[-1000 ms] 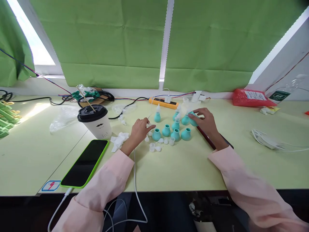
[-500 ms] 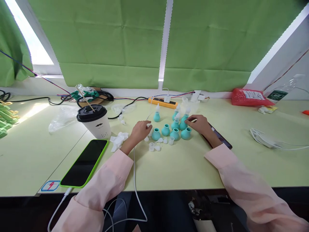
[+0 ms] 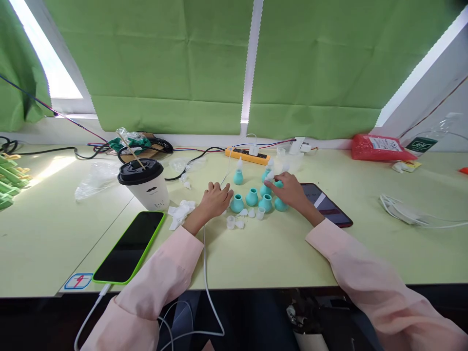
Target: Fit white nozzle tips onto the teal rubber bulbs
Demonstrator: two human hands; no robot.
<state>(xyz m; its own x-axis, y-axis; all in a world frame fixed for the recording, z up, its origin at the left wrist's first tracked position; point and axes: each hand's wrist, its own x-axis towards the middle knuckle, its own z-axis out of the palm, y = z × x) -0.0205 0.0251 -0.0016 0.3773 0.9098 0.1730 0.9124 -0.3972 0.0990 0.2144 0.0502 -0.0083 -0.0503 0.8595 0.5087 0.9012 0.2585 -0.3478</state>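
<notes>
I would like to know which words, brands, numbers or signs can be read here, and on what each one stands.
Nothing reads with certainty.
Blue-bordered sticker: red handwritten sign, perhaps "9" or "4".
Paper cup: black mark; print beneath too small.
Red package: white label blurred.
Bottle: green label blurred.
Right-side phone: faint screen characters, unreadable.

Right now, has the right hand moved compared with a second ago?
Yes, leftward. Judged against the orange power strip, the right hand was clearly beyond its right end; the fingertips now roughly line up with it.
</notes>
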